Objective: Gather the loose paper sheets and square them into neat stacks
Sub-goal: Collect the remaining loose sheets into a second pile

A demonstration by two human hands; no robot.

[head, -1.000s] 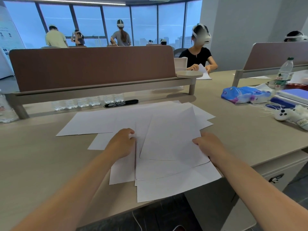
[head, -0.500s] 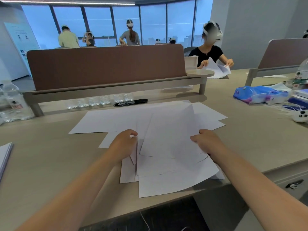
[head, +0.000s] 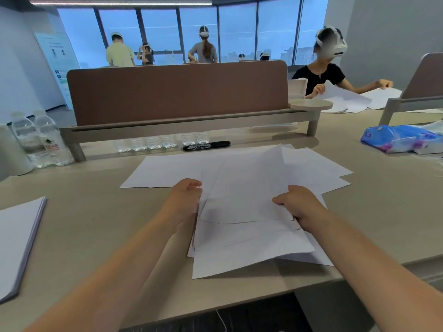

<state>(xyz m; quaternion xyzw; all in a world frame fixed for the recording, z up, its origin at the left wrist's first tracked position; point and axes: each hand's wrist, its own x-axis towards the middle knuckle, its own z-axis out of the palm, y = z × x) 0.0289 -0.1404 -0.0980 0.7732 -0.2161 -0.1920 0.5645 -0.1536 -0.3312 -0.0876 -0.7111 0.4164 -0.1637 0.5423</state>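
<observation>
A loose bundle of white paper sheets [head: 244, 212] lies skewed in the middle of the desk, its near edges past the desk's front edge. My left hand [head: 184, 200] grips the bundle's left edge and my right hand [head: 297, 207] grips its right edge, and the sheets bow up slightly between them. More loose sheets [head: 167, 171] lie flat behind and to the left, and others [head: 318, 168] fan out to the right. A squared stack of paper [head: 16, 236] sits at the far left of the desk.
A brown divider panel [head: 177, 92] runs across the back of the desk, with water bottles [head: 43, 142] at its left and a black pen case [head: 206, 145] in front. A blue tissue pack [head: 402, 137] lies at the right. A person opposite handles paper [head: 347, 97].
Both hands have pulled the sheets closer together and lifted the bundle slightly off the desk. The view has swung left, bringing the squared stack and bottles into sight.
</observation>
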